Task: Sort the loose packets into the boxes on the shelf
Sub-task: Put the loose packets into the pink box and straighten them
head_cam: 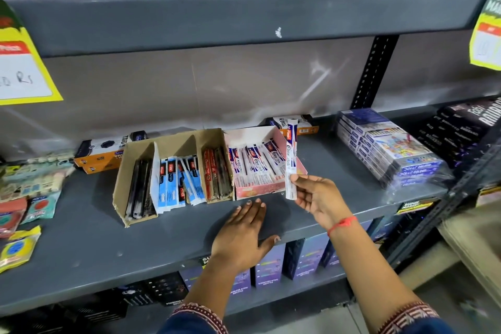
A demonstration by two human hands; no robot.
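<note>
My right hand pinches the lower end of a long white packet with blue and red print, held upright in front of the pink box. That pink box holds several matching white packets. To its left stands a brown cardboard box with black packets, blue-and-white packets and red-brown packets in separate sections. My left hand lies flat and palm down on the grey shelf, just in front of the pink box, holding nothing.
Orange-and-black boxes lie behind the cardboard box. Wrapped blue colour-set boxes and dark packs sit at the right. Loose sachets are piled at the left edge. Yellow price tags hang from the upper shelf. Purple boxes fill the shelf below.
</note>
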